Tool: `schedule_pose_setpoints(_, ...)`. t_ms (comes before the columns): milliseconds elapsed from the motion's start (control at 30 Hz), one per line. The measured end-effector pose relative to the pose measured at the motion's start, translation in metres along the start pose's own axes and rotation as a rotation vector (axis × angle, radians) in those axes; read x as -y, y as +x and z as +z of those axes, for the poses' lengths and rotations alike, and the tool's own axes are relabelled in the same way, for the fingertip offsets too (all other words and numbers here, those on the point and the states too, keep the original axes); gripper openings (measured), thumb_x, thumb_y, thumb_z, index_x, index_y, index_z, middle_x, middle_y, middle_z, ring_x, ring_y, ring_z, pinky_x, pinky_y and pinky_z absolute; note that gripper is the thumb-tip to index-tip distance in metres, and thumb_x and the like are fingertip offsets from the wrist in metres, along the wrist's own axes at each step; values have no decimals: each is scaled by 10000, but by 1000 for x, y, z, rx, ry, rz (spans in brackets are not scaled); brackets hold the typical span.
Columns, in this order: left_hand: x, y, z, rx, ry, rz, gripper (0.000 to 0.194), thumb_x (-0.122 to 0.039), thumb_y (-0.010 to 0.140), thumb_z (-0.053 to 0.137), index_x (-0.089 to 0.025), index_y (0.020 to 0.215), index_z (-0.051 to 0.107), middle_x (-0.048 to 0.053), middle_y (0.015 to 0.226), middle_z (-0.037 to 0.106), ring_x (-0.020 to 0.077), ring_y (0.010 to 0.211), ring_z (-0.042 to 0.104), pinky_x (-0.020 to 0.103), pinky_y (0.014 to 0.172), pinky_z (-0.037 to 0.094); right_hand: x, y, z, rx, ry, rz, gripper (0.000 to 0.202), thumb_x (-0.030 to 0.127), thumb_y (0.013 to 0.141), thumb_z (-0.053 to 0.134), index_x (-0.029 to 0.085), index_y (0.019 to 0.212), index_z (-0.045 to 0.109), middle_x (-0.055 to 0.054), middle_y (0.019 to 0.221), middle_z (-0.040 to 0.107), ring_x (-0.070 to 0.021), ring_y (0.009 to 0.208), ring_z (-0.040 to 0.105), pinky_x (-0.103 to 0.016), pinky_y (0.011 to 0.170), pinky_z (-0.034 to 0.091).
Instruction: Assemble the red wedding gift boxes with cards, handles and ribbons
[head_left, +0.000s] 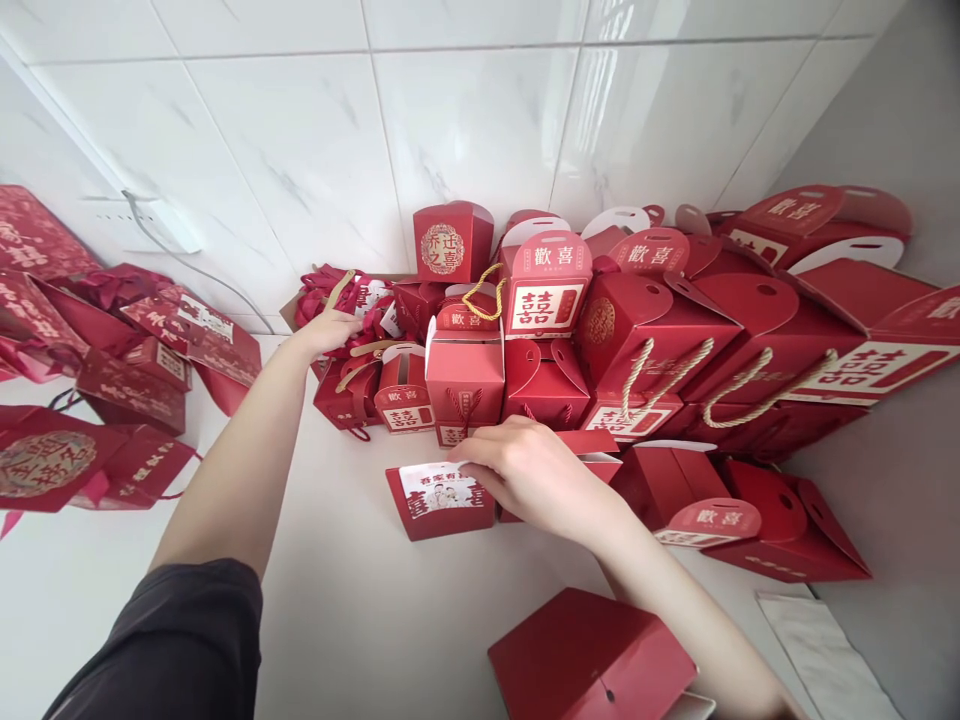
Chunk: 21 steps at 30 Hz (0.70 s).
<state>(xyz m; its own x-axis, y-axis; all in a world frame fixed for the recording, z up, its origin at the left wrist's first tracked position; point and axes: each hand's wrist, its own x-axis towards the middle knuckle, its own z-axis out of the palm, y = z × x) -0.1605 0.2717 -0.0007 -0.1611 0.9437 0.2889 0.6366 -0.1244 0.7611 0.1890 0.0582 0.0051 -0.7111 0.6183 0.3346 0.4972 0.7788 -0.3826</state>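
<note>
My right hand (529, 465) is closed at the upper right edge of a small red gift box (450, 524). On the front of that box is a white printed card (441, 488), whose top corner meets my fingertips. My left hand (330, 332) reaches into a cluster of dark red ribbons (315, 300) at the left end of the piled boxes. Its fingers look drawn together, but their tips and whatever they grip are partly hidden. Just below it sits a red box with a tan handle (352, 390).
Rows of red gift boxes (541, 310) with cord handles are stacked against the tiled wall (465, 120). More red bags and boxes (97, 400) lie at the left. A red box (592, 660) stands close at the front, below my right forearm. A cable (202, 265) runs along the wall.
</note>
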Motion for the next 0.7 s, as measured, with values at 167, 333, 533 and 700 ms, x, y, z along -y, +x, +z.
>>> schedule_pose_setpoints(167, -9, 5, -21, -58, 202, -29, 223, -324, 714, 753, -127, 817, 762, -20, 718, 695, 141, 774, 594, 315, 947, 448, 0, 0, 0, 4, 4, 3, 193, 100, 950, 522, 201, 1007, 676, -26, 890, 718, -161, 771, 634, -287, 727, 377)
schedule_pose_setpoints(333, -19, 20, -46, -303, 337, 27, 290, -257, 885, 578, -27, 1030, 680, 65, 1009, 694, 184, 986, 535, 417, 1082, 351, 0, 0, 0, 0, -8, 2, 200, 95, 952, 516, 197, 1013, 677, -20, 889, 717, -159, 769, 631, -287, 736, 372)
schedule_pose_setpoints(533, -22, 42, -32, -178, 492, 145, 175, -206, 889, 582, -66, 837, 672, 89, 1282, 622, 246, 1330, 371, 557, 1167, -168, 0, 0, 0, 8, -15, 8, 212, 82, 941, 518, 196, 1029, 674, -16, 890, 714, -157, 771, 629, -284, 716, 364)
schedule_pose_setpoints(700, -10, 60, -17, -41, 570, 118, 177, -192, 841, 634, -77, 706, 646, 134, 1321, 612, 300, 1395, 336, 641, 1137, -160, -1, 0, 0, 24, -15, 11, 247, 42, 915, 527, 195, 1039, 676, -19, 904, 718, -157, 784, 633, -282, 719, 357)
